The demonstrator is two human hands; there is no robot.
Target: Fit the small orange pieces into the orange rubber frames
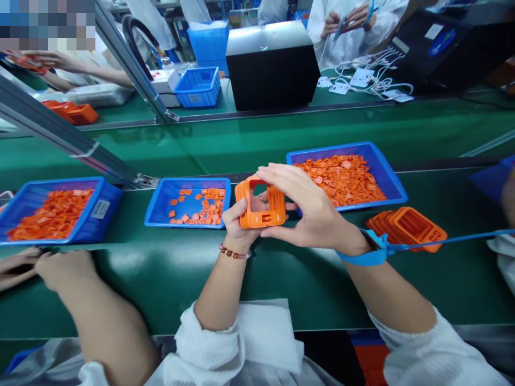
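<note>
Both my hands hold one orange rubber case (260,203), a rectangular frame with an open middle, above the green belt (169,273). My left hand (238,222) grips it from below, thumb on its lower left corner. My right hand (306,209) curls over its top and right side, fingers closed on it. A blue strap (368,252) circles my right wrist. Behind the case stand two blue trays: a small one (161,206) with several small orange parts, and a larger one (388,174) heaped with them.
A stack of orange cases (410,228) lies right of my right hand. Another blue tray (102,206) of orange parts sits far left. A co-worker's hands (44,265) rest on the belt at left. A black box (272,67) and people stand beyond the belt.
</note>
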